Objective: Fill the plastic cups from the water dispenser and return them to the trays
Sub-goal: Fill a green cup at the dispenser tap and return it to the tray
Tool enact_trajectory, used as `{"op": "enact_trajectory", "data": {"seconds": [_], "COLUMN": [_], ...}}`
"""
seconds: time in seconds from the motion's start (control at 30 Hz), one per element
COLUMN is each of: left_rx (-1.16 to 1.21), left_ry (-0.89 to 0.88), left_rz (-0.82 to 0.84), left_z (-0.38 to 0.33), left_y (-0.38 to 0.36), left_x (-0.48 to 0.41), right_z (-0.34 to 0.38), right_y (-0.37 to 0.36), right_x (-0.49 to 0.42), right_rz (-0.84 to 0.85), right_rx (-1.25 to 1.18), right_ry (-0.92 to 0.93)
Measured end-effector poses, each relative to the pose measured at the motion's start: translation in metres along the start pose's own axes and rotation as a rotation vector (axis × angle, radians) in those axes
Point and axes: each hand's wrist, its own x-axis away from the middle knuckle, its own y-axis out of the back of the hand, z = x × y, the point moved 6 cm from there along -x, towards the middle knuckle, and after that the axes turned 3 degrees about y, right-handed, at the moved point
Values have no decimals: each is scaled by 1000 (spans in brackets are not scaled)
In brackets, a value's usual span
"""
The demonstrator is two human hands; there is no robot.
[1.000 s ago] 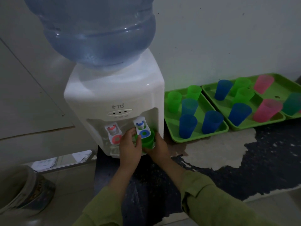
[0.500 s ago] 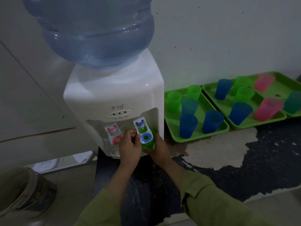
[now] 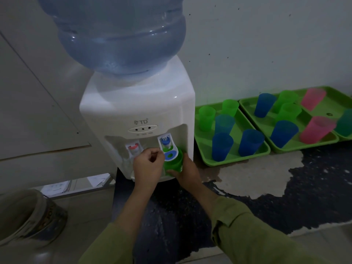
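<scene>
A white water dispenser [image 3: 137,111] with a big blue bottle [image 3: 118,33] on top stands on the counter. My right hand [image 3: 187,173] grips a green cup [image 3: 173,164] directly under the blue tap lever [image 3: 169,151]. My left hand [image 3: 147,166] is curled beside that lever, with its fingers at the lever's left edge. Two green trays, one near [image 3: 236,159] and one further right [image 3: 297,145], hold several blue, green and pink cups.
A third green tray [image 3: 342,138] with a teal cup [image 3: 345,122] shows at the right edge. The dark counter [image 3: 285,187] has a worn pale patch. Left of the dispenser are a cabinet panel [image 3: 38,111], papers [image 3: 76,184] and a round pot [image 3: 28,218].
The blue lever has swung down over the green cup. My left hand closed up beside it. The cup stayed under the tap.
</scene>
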Motion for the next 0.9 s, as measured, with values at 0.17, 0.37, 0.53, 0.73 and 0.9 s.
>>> {"op": "enact_trajectory", "data": {"seconds": [0.17, 0.37, 0.53, 0.73, 0.9], "left_rx": [72, 72, 89, 84, 101], "left_ry": [143, 154, 149, 151, 150], "left_rz": [9, 34, 39, 36, 41], "left_z": [-1, -2, -2, 0, -1], "left_y": [2, 4, 5, 4, 5], "left_x": [-7, -8, -7, -9, -8], "right_z": [1, 2, 2, 2, 2], "right_y": [1, 1, 1, 2, 2], "right_x": [1, 1, 1, 0, 0], "right_rz": [1, 4, 4, 1, -5], "right_rx": [19, 21, 17, 47, 52], "right_ry": [12, 7, 7, 13, 5]}}
